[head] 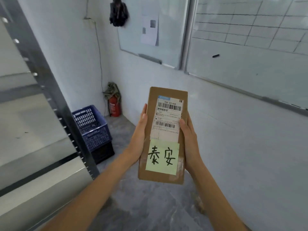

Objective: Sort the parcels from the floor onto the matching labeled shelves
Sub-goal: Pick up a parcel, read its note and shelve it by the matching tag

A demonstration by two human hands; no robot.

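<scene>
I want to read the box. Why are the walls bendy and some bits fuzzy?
Head view: the wide lens bends the whiteboard and shelf post; the black thing up top is blurred; the parcel is sharp, held in the left hand and right hand.

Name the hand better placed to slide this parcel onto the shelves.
Left, probably: the left hand grips the brown cardboard parcel on the side facing the grey metal shelves.
</scene>
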